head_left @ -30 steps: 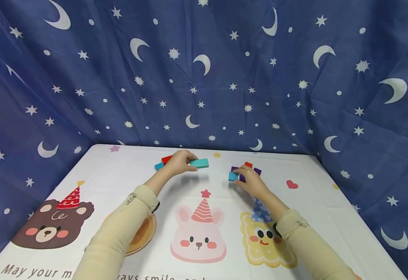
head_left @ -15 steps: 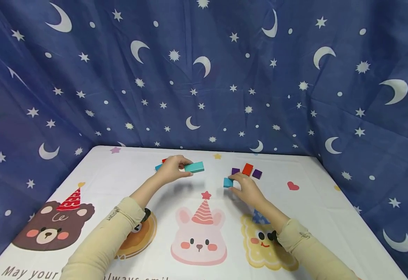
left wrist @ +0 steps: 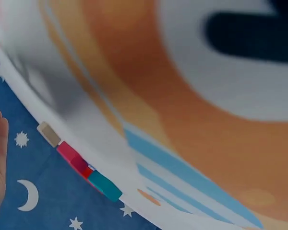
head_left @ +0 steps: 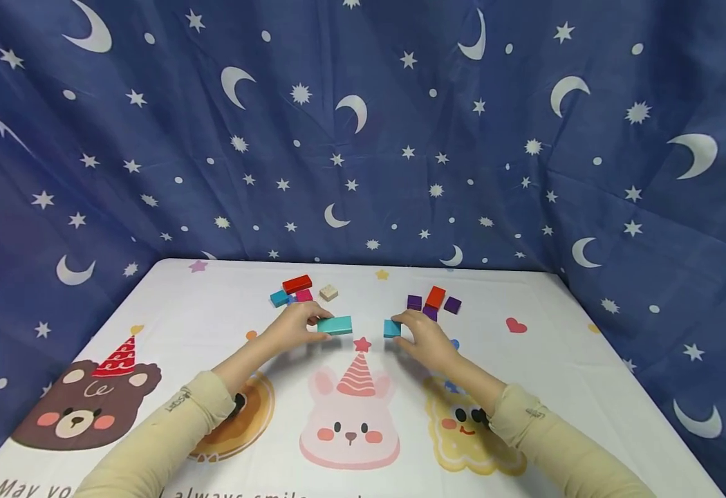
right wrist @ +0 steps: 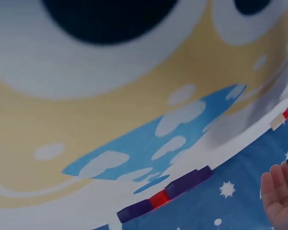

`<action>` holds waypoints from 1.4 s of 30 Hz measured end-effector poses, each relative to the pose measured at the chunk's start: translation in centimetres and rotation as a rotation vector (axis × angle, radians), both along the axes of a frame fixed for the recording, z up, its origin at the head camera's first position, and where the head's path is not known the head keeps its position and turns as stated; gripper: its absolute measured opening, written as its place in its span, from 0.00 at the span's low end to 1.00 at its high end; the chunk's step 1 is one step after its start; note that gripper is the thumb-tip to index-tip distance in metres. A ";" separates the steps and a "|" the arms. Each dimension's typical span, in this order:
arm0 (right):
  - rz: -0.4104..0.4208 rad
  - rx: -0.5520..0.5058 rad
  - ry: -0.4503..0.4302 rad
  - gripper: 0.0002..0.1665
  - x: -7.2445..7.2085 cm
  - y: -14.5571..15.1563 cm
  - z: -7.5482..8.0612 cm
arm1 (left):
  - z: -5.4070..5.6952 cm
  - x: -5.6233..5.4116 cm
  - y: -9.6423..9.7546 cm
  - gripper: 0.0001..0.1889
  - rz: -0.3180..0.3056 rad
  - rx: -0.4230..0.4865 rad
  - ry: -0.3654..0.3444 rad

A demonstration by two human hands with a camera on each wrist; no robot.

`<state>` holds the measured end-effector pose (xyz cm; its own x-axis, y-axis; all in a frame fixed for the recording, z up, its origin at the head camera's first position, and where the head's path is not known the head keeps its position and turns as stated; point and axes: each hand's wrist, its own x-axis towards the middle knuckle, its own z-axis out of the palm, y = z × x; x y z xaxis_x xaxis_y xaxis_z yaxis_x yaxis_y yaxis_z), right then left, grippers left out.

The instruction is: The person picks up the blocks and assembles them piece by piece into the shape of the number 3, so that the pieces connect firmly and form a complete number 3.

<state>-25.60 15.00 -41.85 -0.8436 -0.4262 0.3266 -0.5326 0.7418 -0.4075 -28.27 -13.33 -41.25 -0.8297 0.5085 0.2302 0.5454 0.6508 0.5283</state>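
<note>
Here left hand [head_left: 292,325] pinches turquoise block [head_left: 335,326], right hand [head_left: 428,339] blue block [head_left: 391,329], both partly covered. Lettering [head_left: 16,488] "May yo" runs behind left sleeve [head_left: 157,430]; "always" is cut off below.

A blue curtain [head_left: 388,124] patterned with white moons [head_left: 557,91] and stars [head_left: 408,59] hangs in folds behind and beside the white surface [head_left: 574,380], which bears cartoon faces [head_left: 350,422] and lettering [head_left: 3,488].

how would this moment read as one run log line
left hand: holds teal block | right hand: holds blue block, apart from teal block | beige block: on table | red block: by purple blocks
</note>
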 end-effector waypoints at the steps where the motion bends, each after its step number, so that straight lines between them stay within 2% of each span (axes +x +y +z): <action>1: 0.005 -0.001 -0.008 0.20 0.1 -0.2 0.0 | -0.2 0.1 -0.1 0.19 -0.012 -0.015 -0.003; 7: 0.013 0.049 -0.041 0.20 0.8 -1.0 0.0 | -0.7 0.4 0.0 0.18 -0.073 -0.046 -0.003; 15: 0.056 0.104 0.008 0.20 0.6 -1.9 0.0 | -1.1 0.1 0.2 0.18 -0.100 -0.083 0.003; 24: 0.026 0.092 -0.085 0.20 -0.4 -2.9 -0.3 | -1.3 -0.7 0.7 0.18 -0.104 -0.108 0.017; 29: 0.026 0.072 -0.129 0.19 -1.2 -3.6 -0.9 | -1.7 -0.5 1.0 0.18 -0.098 -0.129 -0.014; 33: 0.023 0.053 -0.194 0.18 -1.6 -4.0 -1.2 | -2.1 -0.4 1.2 0.18 -0.069 -0.150 -0.024; 42: 0.064 0.077 -0.183 0.15 -2.1 -4.7 -1.6 | -2.6 -1.2 1.1 0.17 -0.103 -0.094 -0.064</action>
